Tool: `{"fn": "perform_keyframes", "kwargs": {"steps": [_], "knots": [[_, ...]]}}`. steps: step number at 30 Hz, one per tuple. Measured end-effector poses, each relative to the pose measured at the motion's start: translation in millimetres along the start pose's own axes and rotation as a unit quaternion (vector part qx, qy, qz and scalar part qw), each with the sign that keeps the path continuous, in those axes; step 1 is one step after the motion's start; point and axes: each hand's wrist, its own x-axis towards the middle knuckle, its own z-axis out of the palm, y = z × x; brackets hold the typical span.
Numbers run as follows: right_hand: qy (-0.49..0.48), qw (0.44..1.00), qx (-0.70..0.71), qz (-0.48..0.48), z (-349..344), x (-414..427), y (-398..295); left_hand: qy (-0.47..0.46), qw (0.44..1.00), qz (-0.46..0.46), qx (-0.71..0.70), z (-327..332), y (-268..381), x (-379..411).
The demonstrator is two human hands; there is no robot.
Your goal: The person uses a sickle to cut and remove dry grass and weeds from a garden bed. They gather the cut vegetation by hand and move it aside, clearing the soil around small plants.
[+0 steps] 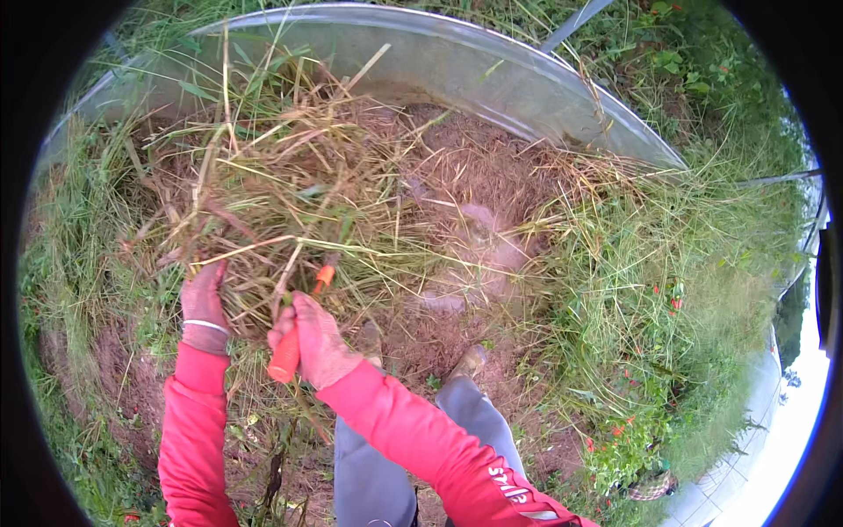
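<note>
My left hand [205,300], with a pale band at the wrist, is closed at the near left edge of a large heap of dry cut grass [296,178]; its fingers are partly buried in the stalks. Just to its right, my right hand [319,339] grips the orange handle [284,359] of a hand tool. An orange collar [324,278] shows past my fist, but the grass hides the tool's working end. A few long straw stalks [283,277] rest against my right hand.
Behind the heap curves a translucent plastic sheet [461,66] with a metal strut [576,25] beyond it. Bare soil [428,342] lies around my shoes [471,362]. Tall grass and red-flowered weeds [619,431] grow on the right, near a small checked-cloth shape [649,489].
</note>
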Motion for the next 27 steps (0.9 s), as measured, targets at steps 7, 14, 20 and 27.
{"fn": "perform_keyframes", "kwargs": {"steps": [7, 14, 20, 27], "knots": [[-0.166, 0.971, -0.135, 0.108, 111, -20, 119, 0.123, 0.989, 0.053, -0.061, -246, 141, 15], [-0.042, 0.529, -0.806, -0.262, 85, 84, 105, 0.133, 0.952, -0.230, -0.150, -380, 15, 36], [0.108, 0.610, -0.720, -0.313, -80, 30, -5, 0.258, 0.905, -0.319, 0.111, -288, -56, 16], [0.378, 0.867, -0.262, -0.190, -250, 5, -153, 0.149, 0.966, -0.184, 0.108, -159, -30, -24]]}}
